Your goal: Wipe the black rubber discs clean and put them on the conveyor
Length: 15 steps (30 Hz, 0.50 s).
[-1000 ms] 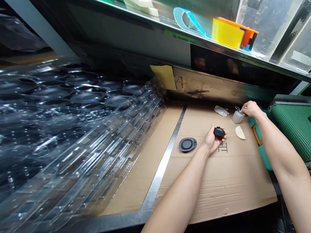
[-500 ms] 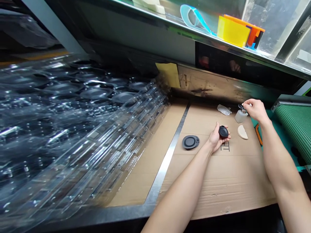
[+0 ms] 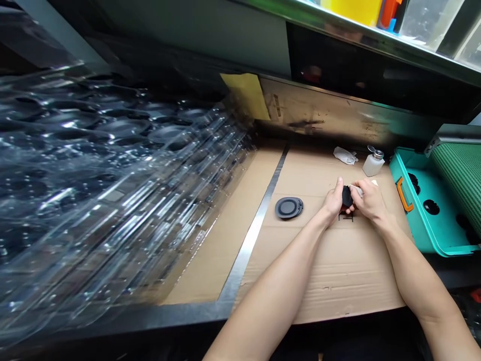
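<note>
My left hand is closed around a small black round case, held just above the cardboard. Close against that case is my right hand, its fingers pinching a small white wipe, mostly hidden. To the left, a dark grey round lidded case lies flat on the cardboard sheet. Behind my hands stands a white pump bottle with a metal top, its lid tipped up. A crumpled white tissue lies beside the bottle.
Clear plastic trays with round dark parts are stacked at left, blurred. At right, a teal bin with an orange handle holds black round pieces, near a green conveyor belt. A shelf edge runs overhead.
My right hand has left the bottle and come down to the black case in my left hand. The view has tilted downward, and more of the teal bin shows.
</note>
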Each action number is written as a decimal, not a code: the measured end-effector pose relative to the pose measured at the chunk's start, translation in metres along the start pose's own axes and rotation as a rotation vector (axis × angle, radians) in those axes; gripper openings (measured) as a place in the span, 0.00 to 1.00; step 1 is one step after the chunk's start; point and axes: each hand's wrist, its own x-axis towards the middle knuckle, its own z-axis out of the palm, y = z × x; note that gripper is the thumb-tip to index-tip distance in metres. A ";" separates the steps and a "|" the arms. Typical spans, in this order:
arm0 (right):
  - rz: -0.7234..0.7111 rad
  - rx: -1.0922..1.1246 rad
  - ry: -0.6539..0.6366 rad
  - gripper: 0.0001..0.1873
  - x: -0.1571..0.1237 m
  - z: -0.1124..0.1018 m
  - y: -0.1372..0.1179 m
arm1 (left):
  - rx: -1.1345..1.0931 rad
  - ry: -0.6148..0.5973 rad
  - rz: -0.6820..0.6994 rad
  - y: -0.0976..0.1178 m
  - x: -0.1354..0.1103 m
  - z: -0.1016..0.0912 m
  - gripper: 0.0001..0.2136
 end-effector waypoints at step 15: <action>-0.059 -0.304 -0.109 0.09 -0.002 0.009 0.000 | 0.209 0.104 0.010 -0.003 0.000 0.001 0.33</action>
